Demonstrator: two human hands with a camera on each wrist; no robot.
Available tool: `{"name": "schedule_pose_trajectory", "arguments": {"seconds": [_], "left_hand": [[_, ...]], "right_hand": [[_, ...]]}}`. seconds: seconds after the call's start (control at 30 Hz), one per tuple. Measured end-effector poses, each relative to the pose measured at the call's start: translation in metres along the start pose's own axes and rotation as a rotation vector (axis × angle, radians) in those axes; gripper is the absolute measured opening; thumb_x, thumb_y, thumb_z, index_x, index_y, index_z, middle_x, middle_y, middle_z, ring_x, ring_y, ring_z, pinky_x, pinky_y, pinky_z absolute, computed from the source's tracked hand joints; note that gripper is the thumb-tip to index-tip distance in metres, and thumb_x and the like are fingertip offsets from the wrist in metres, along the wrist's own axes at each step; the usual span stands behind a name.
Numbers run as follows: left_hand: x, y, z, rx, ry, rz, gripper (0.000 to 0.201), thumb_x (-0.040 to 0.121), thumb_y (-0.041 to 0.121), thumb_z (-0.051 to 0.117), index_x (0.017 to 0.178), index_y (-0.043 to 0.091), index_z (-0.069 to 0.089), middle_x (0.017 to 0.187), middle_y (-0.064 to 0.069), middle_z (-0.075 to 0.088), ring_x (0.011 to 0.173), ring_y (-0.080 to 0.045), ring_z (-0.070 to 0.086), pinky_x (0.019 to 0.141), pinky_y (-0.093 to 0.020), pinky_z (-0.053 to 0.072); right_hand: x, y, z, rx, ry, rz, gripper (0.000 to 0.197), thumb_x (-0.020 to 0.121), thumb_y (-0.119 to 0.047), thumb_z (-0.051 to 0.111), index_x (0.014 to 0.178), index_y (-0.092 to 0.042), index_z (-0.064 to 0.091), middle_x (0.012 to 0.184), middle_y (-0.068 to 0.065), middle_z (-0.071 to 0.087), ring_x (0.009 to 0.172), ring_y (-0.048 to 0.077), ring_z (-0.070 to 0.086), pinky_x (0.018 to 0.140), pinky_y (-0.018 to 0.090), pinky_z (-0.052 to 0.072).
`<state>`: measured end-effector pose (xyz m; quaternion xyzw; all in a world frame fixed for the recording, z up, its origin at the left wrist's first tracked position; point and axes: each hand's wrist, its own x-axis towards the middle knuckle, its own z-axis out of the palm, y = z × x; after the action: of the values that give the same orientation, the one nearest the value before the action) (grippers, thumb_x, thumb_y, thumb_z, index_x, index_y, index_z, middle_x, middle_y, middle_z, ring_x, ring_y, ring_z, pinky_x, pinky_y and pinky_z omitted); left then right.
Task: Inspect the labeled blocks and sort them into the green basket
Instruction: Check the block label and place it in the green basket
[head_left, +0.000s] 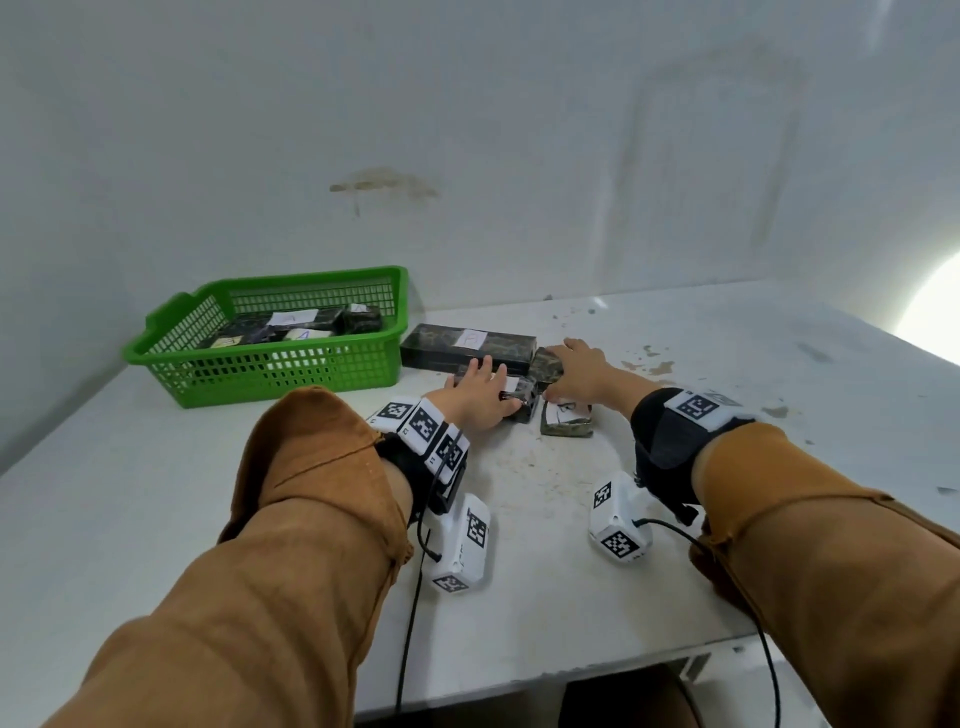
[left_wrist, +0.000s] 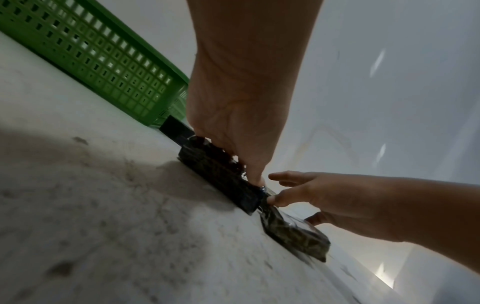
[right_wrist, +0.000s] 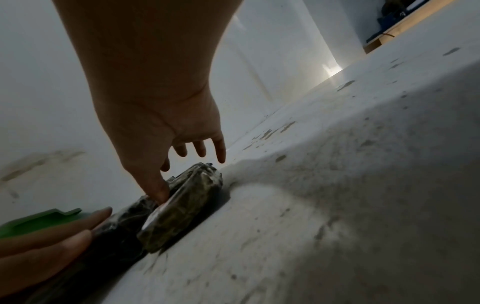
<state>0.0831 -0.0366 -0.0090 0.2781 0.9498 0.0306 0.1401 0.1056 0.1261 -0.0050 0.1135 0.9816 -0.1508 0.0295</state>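
1. Standing at the back left of the table (head_left: 675, 467), the green basket (head_left: 270, 364) already holds several labelled blocks.
2. Just right of the basket lies a long block (head_left: 441, 345); it looks stiff, film-wrapped, likely slippery, so grip its long sides.
3. Nearer, right of the basket, the left hand (head_left: 480, 397) lies spread on a dark block (head_left: 524, 402).
4. Beside it, the right hand (head_left: 582, 371) reaches loosely spread over a small block (head_left: 566, 421).

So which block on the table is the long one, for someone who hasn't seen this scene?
Start at the green basket at the table's back left. Just right of its near corner, outside it, lies the long block, dark with a marbled pattern and a white paper label on top. It is far longer than the small blocks under the hands, and neither hand touches it.
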Motion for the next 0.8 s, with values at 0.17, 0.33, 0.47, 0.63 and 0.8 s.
{"name": "schedule_pose_trajectory", "arguments": {"seconds": [0.17, 0.33, 0.47, 0.63, 0.8], "left_hand": [[0.000, 0.001, 0.002, 0.025, -0.009, -0.004, 0.073, 0.099, 0.045, 0.032, 0.151, 0.013, -0.007, 0.157, -0.010, -0.017, 0.145, -0.026, -0.015, 0.116, -0.049, -0.002], [0.000, 0.000, -0.001, 0.041, -0.039, 0.004, 0.075, 0.099, 0.045, 0.034, 0.150, 0.013, -0.009, 0.157, -0.010, -0.018, 0.145, -0.026, -0.016, 0.115, -0.049, -0.002], [0.002, -0.001, -0.003, 0.027, -0.049, 0.024, 0.075, 0.099, 0.045, 0.034, 0.150, 0.012, -0.009, 0.157, -0.010, -0.018, 0.145, -0.026, -0.016, 0.116, -0.048, -0.002], [0.004, -0.003, -0.001, 0.024, -0.026, 0.037, 0.075, 0.098, 0.046, 0.035, 0.151, 0.012, -0.007, 0.157, -0.012, -0.016, 0.145, -0.027, -0.014, 0.115, -0.049, -0.001], [-0.003, 0.001, -0.007, -0.104, -0.027, 0.019, 0.072, 0.099, 0.049, 0.028, 0.151, 0.010, -0.003, 0.157, -0.015, -0.012, 0.145, -0.030, -0.013, 0.114, -0.052, 0.001]], "right_hand": [[0.014, -0.004, 0.007, 0.018, -0.020, 0.021, 0.076, 0.086, -0.030, 0.062, 0.150, -0.029, 0.022, 0.152, 0.018, 0.021, 0.134, 0.042, 0.031, 0.108, 0.044, 0.035], [0.019, 0.001, 0.008, 0.024, 0.044, -0.009, 0.068, 0.083, -0.027, 0.071, 0.142, -0.034, 0.038, 0.132, 0.019, 0.041, 0.096, 0.037, 0.059, 0.081, 0.033, 0.048], [0.017, 0.000, 0.006, -0.010, 0.071, -0.014, 0.055, 0.084, -0.029, 0.065, 0.133, -0.025, 0.042, 0.129, 0.020, 0.036, 0.078, 0.031, 0.054, 0.077, 0.031, 0.045], [0.010, 0.004, -0.004, 0.273, 0.221, -0.039, 0.023, 0.090, -0.021, 0.048, 0.109, -0.009, 0.053, 0.101, 0.012, 0.058, 0.083, 0.029, 0.053, 0.070, 0.030, 0.039], [-0.004, 0.008, -0.011, 0.801, 0.278, -0.007, 0.026, 0.083, -0.003, 0.061, 0.104, -0.009, 0.048, 0.089, 0.011, 0.062, 0.071, 0.021, 0.061, 0.067, 0.031, 0.053]]}}
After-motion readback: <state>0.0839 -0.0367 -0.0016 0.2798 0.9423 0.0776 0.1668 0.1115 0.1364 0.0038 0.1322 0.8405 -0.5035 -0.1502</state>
